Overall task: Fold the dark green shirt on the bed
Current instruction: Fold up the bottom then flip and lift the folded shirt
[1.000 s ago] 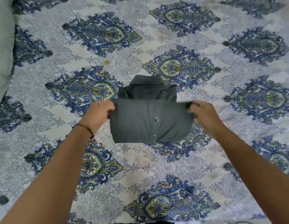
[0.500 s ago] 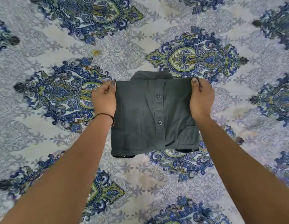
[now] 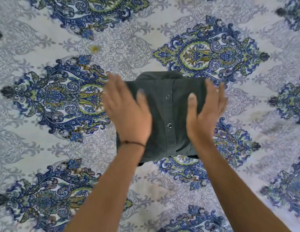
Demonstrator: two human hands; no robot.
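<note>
Patterned bedsheet (image 3: pixel 62 156) beneath folded shirt (image 3: pixel 169 111)

Left grip (image 3: pixel 127 111) & right grip (image 3: pixel 204 113) motion-blurred, esp. fingers; can't tell if palms touch the shirt (image 3: pixel 167 111). Shirt sides hidden under each grip. Forearms cut off at btm edge.

A pale sheet (image 3: pixel 45 148) printed with blue-and-green medallions (image 3: pixel 211 54) carries a small yellowish stain (image 3: pixel 95 48) amid grey scrollwork
</note>
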